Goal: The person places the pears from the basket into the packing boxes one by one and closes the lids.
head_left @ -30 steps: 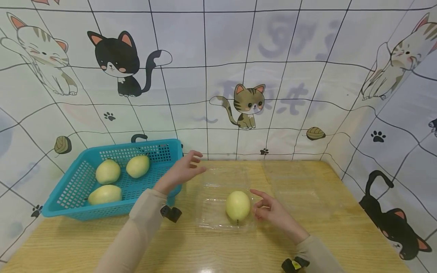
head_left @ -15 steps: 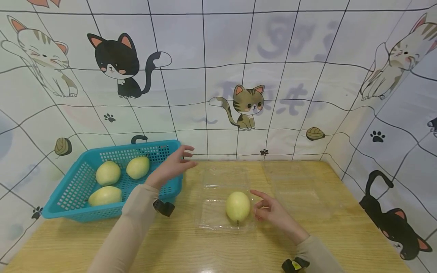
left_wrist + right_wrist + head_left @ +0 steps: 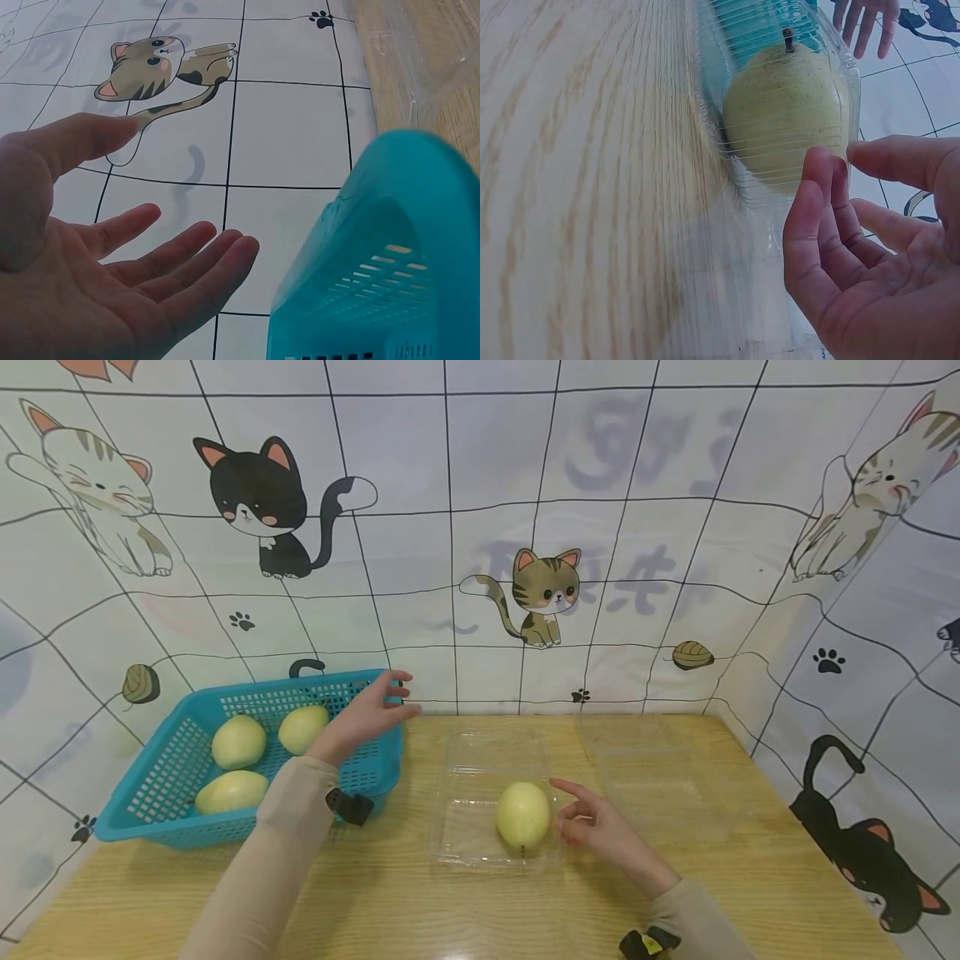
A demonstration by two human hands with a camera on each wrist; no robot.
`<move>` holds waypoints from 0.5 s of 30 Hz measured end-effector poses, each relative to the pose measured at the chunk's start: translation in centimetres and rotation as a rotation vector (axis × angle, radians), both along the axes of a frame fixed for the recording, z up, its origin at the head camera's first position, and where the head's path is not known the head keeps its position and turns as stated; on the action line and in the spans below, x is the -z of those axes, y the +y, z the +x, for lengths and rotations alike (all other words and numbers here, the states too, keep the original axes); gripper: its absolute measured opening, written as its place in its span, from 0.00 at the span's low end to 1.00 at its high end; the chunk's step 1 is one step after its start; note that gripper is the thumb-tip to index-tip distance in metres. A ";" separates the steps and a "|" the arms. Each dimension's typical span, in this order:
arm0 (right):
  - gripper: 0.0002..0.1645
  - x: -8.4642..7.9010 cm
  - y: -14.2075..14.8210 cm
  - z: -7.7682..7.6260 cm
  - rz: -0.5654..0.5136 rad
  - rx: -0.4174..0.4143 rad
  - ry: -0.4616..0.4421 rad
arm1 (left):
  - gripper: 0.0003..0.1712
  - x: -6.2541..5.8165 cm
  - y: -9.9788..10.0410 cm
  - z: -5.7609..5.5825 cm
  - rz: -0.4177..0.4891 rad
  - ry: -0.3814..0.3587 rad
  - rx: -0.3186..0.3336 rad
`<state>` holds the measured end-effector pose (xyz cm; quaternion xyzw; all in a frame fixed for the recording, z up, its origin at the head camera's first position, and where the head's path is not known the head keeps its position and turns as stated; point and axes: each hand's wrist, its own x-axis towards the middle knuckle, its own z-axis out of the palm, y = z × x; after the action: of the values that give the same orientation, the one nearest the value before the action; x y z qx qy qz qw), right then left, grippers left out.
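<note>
A round yellow-green pear (image 3: pixel 522 815) sits in the right part of a clear plastic clamshell box (image 3: pixel 468 839), whose lid is folded back. My right hand (image 3: pixel 600 831) stays beside the box's right wall; in the right wrist view its loosely bent fingers (image 3: pixel 804 225) come up to the wall, seemingly touching it. My left hand (image 3: pixel 360 718) hovers over the right end of a blue-green plastic basket (image 3: pixel 386 777). Its fingers (image 3: pixel 217 277) are relaxed, with nothing in them. Inside the basket lie pears: one at the left (image 3: pixel 238 742), one in front (image 3: pixel 232 792), and one partly behind my left arm (image 3: pixel 302 728).
A second clear plastic box (image 3: pixel 660 785) lies on the wooden table (image 3: pixel 480 914) to the right, its outline faint. Behind the table hangs a white grid-patterned cloth (image 3: pixel 420 543) printed with cats, which also covers the sides.
My left hand has moved left, from beside the basket's right end to above it. The right hand, the box and the pears have stayed in place.
</note>
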<state>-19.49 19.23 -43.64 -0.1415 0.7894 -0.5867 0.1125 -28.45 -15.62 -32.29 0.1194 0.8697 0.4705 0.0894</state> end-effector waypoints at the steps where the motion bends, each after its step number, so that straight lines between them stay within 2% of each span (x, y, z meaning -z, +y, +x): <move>1: 0.36 0.0 0.0 0.0 0.001 -0.002 0.002 | 0.34 0.0 -0.1 -0.1 -0.002 0.000 -0.001; 15: 0.37 0.0 0.1 0.1 -0.012 -0.004 -0.009 | 0.35 0.0 -1.7 -1.3 -0.007 0.012 -0.011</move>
<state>-19.39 19.28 -43.64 -0.1410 0.7850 -0.5919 0.1162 -29.73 -17.29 -32.24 0.1173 0.8725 0.4672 0.0820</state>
